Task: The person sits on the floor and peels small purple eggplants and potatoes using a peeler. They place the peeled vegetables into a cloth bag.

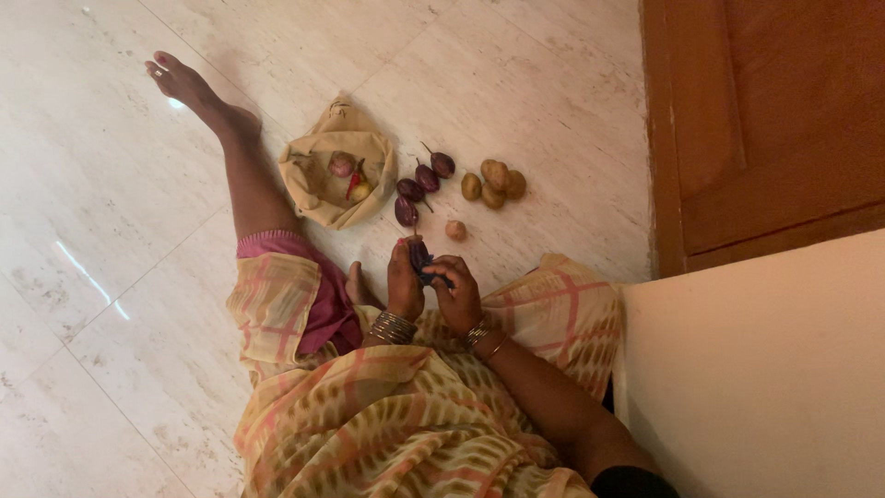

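Fingers of left hand [404, 281] and right hand [457, 293] curled together around one small purple eggplant [419, 255], held just below the cloth bag [336, 180]; possibly a small blade there too, too dim to tell. Inside the bag, an onion and a chilli. Right of the bag, four more eggplants [419, 183] untouched on the floor, then a cluster of potatoes [494, 181].

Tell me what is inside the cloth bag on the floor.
In the open cloth bag lie a round purplish onion, a red chilli and a yellowish piece. Anything beneath them or under the folds is hidden.
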